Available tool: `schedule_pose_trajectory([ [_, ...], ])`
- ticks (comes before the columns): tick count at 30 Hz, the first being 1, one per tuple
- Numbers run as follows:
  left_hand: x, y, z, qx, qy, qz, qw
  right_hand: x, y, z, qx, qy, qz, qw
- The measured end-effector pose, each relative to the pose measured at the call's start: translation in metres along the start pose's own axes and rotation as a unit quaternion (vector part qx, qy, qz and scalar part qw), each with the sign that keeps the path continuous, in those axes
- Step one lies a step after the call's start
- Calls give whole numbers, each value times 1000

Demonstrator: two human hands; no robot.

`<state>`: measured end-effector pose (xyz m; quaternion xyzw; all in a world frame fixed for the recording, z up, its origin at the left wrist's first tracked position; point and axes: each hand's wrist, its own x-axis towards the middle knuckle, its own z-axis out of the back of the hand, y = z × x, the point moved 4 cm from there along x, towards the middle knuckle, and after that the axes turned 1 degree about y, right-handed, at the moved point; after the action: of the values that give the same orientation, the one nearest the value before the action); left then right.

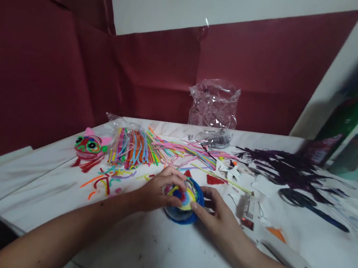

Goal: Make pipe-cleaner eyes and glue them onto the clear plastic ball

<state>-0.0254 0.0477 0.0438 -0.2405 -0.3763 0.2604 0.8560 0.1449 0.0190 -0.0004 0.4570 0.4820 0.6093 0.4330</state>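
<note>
Low over the white table, both hands are around a round craft piece (178, 216). It looks clear in part, with a blue fuzzy band along its right and lower edge and coiled pipe cleaners in yellow, red and blue on its face. My left hand (161, 189) is closed on its left side, thumb pressed on the coil. The right edge is gripped by my right hand (213, 209), with the thumb on the yellow strip and the fingers behind. A red triangular piece (215, 180) lies just beyond.
A finished-looking pipe-cleaner fish (89, 147) sits at the left. Bundled pipe cleaners (134, 148) and cut scraps (103, 183) lie near it. Behind stands a clear plastic bag (214, 105). To the right are dark purple strands (283, 167), black-handled scissors (314, 209) and a glue gun (288, 254).
</note>
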Motion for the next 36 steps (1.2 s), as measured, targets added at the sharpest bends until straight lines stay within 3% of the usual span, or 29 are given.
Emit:
schedule_pose_trajectory([
  [15,-2,3,-5,-26,-29,-43,998,0,-1,2,-23,-8,-6,1000],
  [36,6,7,-4,-26,30,-22,999,-1,-3,4,-10,-5,7,1000],
])
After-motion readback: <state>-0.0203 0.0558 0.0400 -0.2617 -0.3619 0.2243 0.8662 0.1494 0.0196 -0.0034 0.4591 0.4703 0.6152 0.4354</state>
